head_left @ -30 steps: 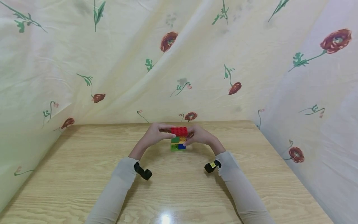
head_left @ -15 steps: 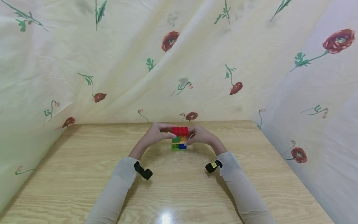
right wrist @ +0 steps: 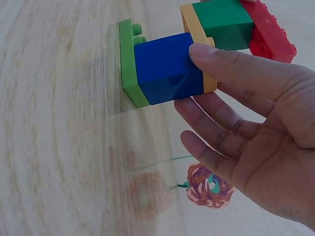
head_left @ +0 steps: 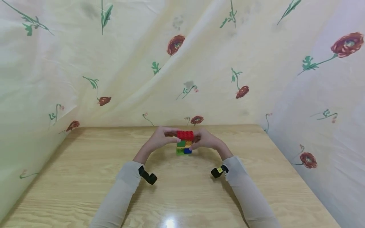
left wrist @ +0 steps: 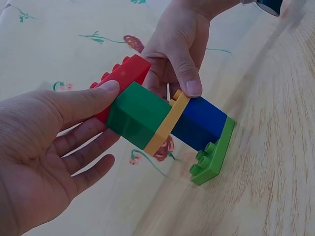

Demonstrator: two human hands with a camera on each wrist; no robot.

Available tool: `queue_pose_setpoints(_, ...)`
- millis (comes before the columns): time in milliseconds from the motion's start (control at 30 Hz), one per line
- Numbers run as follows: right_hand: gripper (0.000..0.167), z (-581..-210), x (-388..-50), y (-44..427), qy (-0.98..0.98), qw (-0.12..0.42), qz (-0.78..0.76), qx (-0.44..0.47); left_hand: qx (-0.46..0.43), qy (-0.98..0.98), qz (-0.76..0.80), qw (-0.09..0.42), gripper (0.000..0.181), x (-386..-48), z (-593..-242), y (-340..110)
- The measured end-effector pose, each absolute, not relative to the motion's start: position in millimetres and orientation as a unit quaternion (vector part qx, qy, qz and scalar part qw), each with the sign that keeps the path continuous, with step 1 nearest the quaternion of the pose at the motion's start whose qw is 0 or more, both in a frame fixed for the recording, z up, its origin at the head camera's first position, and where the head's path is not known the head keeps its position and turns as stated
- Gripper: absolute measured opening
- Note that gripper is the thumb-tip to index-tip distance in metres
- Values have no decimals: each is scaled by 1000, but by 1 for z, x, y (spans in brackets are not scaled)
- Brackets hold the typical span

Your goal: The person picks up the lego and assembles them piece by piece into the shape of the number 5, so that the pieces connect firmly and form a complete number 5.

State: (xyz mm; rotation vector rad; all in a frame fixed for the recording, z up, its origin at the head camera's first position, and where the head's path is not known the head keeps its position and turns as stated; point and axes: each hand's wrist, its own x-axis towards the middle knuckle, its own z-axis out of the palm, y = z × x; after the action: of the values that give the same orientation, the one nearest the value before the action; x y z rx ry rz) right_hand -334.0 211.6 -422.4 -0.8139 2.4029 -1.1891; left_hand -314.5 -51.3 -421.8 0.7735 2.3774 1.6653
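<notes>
A stack of toy building bricks stands on the table between the two hands. Its base is a light green plate (left wrist: 214,156), with a blue brick (right wrist: 170,69) on one end. Above lies a thin yellow-orange plate (left wrist: 170,120), then a green brick (left wrist: 139,110) on the opposite end. On top sits a red brick (head_left: 185,135). The left hand (head_left: 159,138) pinches the red brick, its thumb lying where red meets green. With its thumb at the border of blue brick and yellow-orange plate, the right hand (head_left: 206,139) grips the stack lower down; its fingers are behind.
The wooden table (head_left: 182,193) extends around the stack. Behind and at the sides hangs a pale cloth (head_left: 128,63) printed with flowers. A black wrist camera sits on the left wrist (head_left: 147,176) and another on the right wrist (head_left: 219,171).
</notes>
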Motion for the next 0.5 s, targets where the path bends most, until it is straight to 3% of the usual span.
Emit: queue_pose_setpoints(500,37,-425,-337,214,846,165,-421,-282,234,792,561,60,40,-315,-424,-48)
